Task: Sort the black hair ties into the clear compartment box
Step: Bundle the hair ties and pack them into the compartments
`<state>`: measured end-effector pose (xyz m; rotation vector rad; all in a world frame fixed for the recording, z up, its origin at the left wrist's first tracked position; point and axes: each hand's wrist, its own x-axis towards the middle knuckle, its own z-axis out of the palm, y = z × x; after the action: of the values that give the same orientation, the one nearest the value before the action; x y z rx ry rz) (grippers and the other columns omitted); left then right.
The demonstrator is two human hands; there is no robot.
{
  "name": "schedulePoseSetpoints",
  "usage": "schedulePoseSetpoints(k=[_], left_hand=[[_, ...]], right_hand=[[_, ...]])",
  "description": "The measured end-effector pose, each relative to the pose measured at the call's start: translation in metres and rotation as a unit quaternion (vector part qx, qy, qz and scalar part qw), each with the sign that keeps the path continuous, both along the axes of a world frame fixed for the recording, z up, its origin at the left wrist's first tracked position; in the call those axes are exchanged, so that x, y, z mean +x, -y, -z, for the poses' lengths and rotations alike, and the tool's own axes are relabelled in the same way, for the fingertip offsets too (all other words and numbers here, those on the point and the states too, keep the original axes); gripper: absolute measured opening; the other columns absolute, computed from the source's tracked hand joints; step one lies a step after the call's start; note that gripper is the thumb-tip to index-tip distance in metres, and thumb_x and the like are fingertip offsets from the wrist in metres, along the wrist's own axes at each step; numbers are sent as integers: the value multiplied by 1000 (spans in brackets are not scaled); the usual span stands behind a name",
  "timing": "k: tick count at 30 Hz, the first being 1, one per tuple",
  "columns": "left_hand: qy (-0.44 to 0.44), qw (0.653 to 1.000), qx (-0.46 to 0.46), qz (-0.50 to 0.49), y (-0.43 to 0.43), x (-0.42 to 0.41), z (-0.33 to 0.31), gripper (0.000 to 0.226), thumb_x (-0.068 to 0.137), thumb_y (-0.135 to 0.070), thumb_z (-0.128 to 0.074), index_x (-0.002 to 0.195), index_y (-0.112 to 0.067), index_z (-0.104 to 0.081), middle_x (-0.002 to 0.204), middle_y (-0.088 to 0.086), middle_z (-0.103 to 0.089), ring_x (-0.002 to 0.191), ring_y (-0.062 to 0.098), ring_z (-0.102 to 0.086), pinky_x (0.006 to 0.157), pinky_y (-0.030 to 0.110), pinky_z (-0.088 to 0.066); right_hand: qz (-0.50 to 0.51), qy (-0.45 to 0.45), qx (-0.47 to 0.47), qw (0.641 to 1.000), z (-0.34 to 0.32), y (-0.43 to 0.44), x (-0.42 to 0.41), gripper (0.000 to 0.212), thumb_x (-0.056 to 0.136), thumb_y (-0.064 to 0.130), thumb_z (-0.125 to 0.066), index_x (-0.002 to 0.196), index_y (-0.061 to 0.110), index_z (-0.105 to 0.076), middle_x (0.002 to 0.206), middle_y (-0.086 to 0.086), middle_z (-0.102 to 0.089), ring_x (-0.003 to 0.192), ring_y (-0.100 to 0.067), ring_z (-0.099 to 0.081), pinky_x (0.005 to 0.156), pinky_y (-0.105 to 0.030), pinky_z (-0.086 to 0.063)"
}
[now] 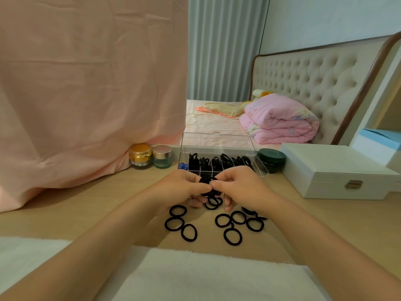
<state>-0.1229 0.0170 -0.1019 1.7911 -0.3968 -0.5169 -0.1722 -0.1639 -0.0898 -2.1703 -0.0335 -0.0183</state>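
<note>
Hands | left hand (pixel 181 187) and right hand (pixel 240 185) are pinching a bunch of hair ties (pixel 208 181) together | next, likely: dropping it into a box (pixel 221 166) compartment.

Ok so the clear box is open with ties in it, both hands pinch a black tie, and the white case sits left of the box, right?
Not quite. The head view shows the white case right of the clear box, not left. The rest holds: left hand and right hand pinch a black tie.
</note>
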Motion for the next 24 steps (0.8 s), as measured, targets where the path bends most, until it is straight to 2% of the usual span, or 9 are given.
schedulePoseSetpoints(k=[2,5,10,13,15,17,19,21,24], left_hand=[[-6,1000,-12,26,-1,-1,0,9,95,-14,-66,95,-8,-72,79,2,-74,84,16,-72,87,34,-60],[10,999,-9,46,-2,-1,-1,14,97,-20,-63,100,-10,-73,83,-1,-74,86,14,-71,89,33,-58],[55,998,8,14,3,-3,-3,15,95,-23,-67,104,-14,-75,99,11,-76,88,18,-70,91,38,-59],[57,998,-17,4,5,-7,-8,15,93,-18,-69,105,-12,-74,97,10,-77,89,17,-73,81,30,-60],[49,998,-35,3,5,-9,-10,20,92,-18,-71,111,-14,-70,98,6,-78,91,17,-75,80,29,-60],[100,995,9,4,9,-8,-6,19,95,-22,-67,115,-20,-67,98,-2,-78,89,13,-74,78,28,-59],[247,956,154,22,13,-4,-1,21,100,-24,-59,118,-27,-69,104,-12,-73,92,4,-67,80,24,-56],[364,883,291,63,21,3,4,29,102,-22,-52,126,-30,-67,119,-12,-65,107,8,-61,93,30,-53],[404,802,418,137,35,10,9,41,102,-17,-50,139,-32,-56,132,-3,-55,118,20,-55,95,41,-52]], right_hand=[[-11,-27,34,999,-3,6,-1,22,94,25,-71,114,17,-65,75,-11,-69,59,-23,-68,56,-32,-59],[-68,-82,120,987,-7,13,-3,36,92,20,-72,126,16,-63,104,-9,-73,86,-24,-75,68,-36,-62],[-54,-70,131,987,-5,19,-2,23,86,13,-78,109,9,-76,96,-9,-79,92,-20,-76,82,-41,-63],[-61,-70,166,982,-5,23,-1,23,88,14,-75,110,9,-75,100,-11,-78,94,-22,-76,76,-37,-64],[-47,-85,184,978,-10,31,-1,22,89,14,-74,110,8,-75,96,-12,-78,86,-24,-76,67,-33,-64],[-46,-95,124,987,-17,45,-2,20,90,15,-74,108,7,-76,88,-11,-78,73,-20,-73,63,-30,-62],[-43,-103,33,993,-24,60,-3,17,91,15,-73,105,8,-78,90,-12,-77,68,-19,-71,66,-34,-62],[-37,-116,-47,991,-26,73,-3,18,91,13,-73,107,7,-77,96,-14,-76,66,-19,-71,69,-39,-64],[-36,-156,-160,974,-19,77,-1,35,93,11,-69,128,9,-67,100,-12,-74,65,-18,-70,65,-35,-63]])
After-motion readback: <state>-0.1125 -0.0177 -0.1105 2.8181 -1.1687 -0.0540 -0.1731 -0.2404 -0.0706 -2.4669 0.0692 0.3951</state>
